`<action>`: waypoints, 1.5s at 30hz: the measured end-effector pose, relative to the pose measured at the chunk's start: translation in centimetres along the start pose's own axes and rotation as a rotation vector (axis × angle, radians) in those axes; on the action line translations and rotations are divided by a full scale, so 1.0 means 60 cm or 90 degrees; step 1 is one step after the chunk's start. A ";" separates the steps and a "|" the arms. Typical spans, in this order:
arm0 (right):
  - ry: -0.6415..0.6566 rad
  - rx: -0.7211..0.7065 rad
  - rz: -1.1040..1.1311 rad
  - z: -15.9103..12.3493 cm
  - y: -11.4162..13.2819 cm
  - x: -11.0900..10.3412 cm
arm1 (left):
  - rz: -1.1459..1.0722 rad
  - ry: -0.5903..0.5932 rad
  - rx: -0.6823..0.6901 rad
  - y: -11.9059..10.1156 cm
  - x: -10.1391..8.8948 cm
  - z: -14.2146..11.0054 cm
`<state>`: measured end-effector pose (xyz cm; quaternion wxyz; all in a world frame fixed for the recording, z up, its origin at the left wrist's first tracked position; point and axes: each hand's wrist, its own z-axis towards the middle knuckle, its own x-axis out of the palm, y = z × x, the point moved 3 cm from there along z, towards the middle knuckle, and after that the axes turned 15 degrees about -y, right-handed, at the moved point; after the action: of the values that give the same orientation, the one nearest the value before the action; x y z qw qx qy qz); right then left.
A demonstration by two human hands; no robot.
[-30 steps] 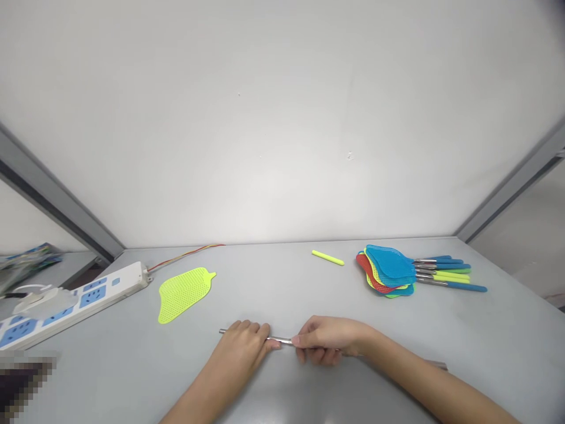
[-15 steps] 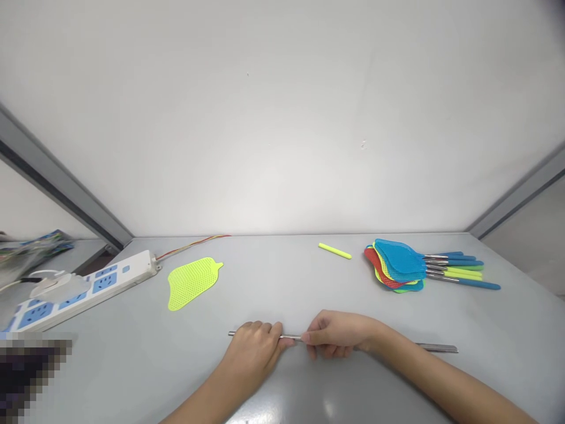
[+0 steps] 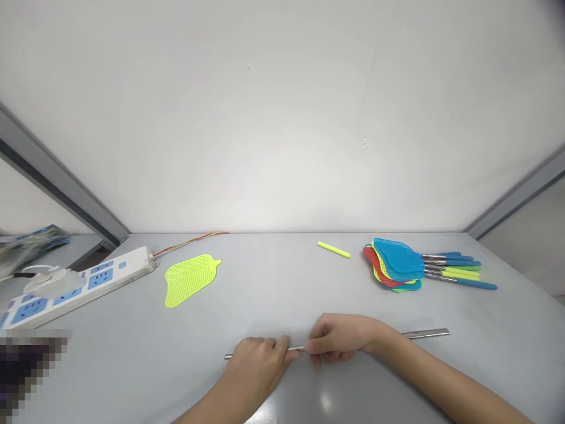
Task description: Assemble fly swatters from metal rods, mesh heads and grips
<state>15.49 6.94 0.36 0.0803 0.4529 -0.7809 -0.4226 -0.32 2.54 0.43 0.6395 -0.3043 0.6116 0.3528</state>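
Low in the middle of the view, my left hand (image 3: 259, 366) is wrapped round a thin shiny metal rod (image 3: 427, 334), whose left tip sticks out beyond the knuckles. My right hand (image 3: 339, 337) pinches the same rod a little further right, thumb on top. A short stretch of metal shows between the two hands. Behind my right wrist the rod is hidden, then a wider, flat-looking end comes out on the far side. Beyond my left hand lies a yellow-green perforated fly swatter head (image 3: 190, 279) with a short neck. A yellow-green handle sleeve (image 3: 333, 249) rests near the wall.
Several fly swatters (image 3: 397, 259) are stacked at the right, with blue, red and yellow heads and metal shafts. On the left a white power strip (image 3: 132, 265) has a plug in it and a red-yellow wire (image 3: 189, 240). A wall (image 3: 273, 147) closes off the back.
The rod has tilted: its left tip is lower and its right end higher. Both hands stay on it, the left one slightly nearer me. The whole view has shifted a little.
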 end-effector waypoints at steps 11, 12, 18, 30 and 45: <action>0.001 -0.016 -0.037 0.000 -0.002 0.006 | 0.008 -0.040 0.027 -0.012 -0.003 -0.006; 0.004 -0.015 -0.036 -0.001 -0.001 0.007 | 0.007 -0.043 0.029 -0.012 -0.002 -0.007; 0.006 -0.003 -0.022 -0.002 -0.005 0.009 | -0.006 -0.056 0.035 -0.012 0.007 -0.009; 0.022 0.006 -0.024 -0.004 -0.003 0.015 | -0.019 0.013 0.068 -0.022 0.004 -0.010; 0.034 0.016 -0.012 -0.010 0.000 0.026 | -0.043 0.033 0.101 -0.028 0.006 -0.012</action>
<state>14.90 5.40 0.32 0.0912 0.4720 -0.7796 -0.4014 0.66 1.03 -0.03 0.6572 -0.2818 0.6432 0.2738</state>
